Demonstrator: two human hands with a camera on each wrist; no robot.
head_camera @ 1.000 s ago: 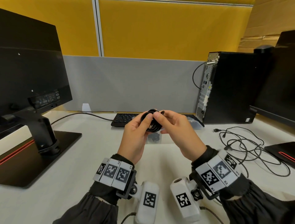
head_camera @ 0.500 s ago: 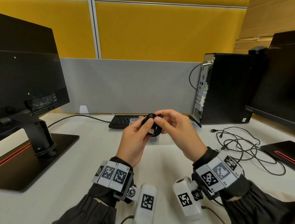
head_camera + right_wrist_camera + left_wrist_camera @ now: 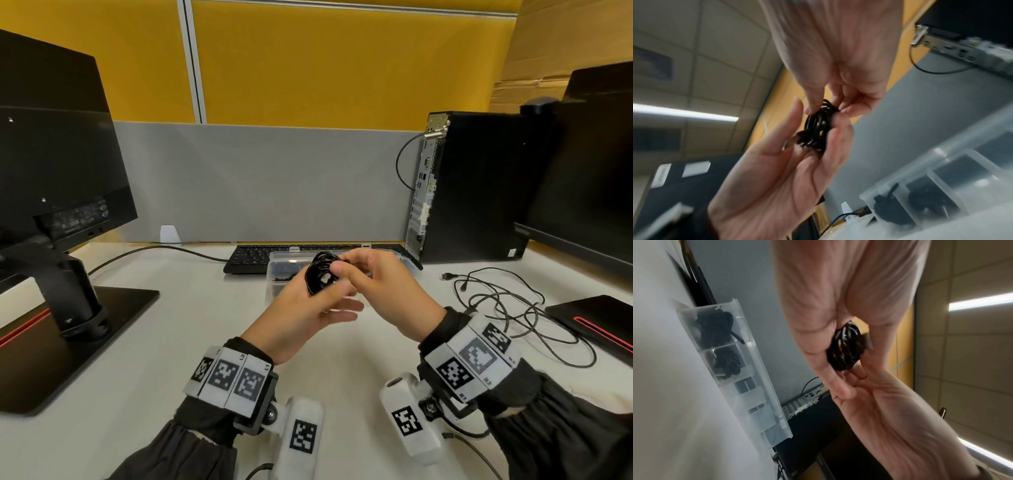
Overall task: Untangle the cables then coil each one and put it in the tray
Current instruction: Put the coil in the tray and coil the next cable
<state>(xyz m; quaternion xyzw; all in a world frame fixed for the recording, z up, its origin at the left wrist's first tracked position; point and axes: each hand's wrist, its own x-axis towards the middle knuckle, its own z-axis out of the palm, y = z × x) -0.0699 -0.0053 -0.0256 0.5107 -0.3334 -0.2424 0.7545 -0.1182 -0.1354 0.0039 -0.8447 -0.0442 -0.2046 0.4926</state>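
A small coil of black cable (image 3: 319,278) hangs above the desk, just in front of the clear compartment tray (image 3: 276,256). My right hand (image 3: 339,271) pinches the coil's top edge between thumb and fingertips (image 3: 811,108). My left hand (image 3: 330,303) lies under and behind the coil (image 3: 816,129), palm up with fingers straight, only touching it. In the left wrist view the tray (image 3: 764,386) holds two coiled black cables (image 3: 716,327) in separate compartments. A loose tangle of black cables (image 3: 507,308) lies on the desk to the right.
A black keyboard (image 3: 255,257) sits right behind the tray. A monitor on a black stand (image 3: 73,298) is at the left. A PC tower (image 3: 472,188) and a second monitor (image 3: 589,164) with its base (image 3: 597,320) stand at the right.
Both hands gripped the coil before. Now my left fingers have straightened off it while my right hand keeps the pinch, and the coil has moved forward toward the tray.
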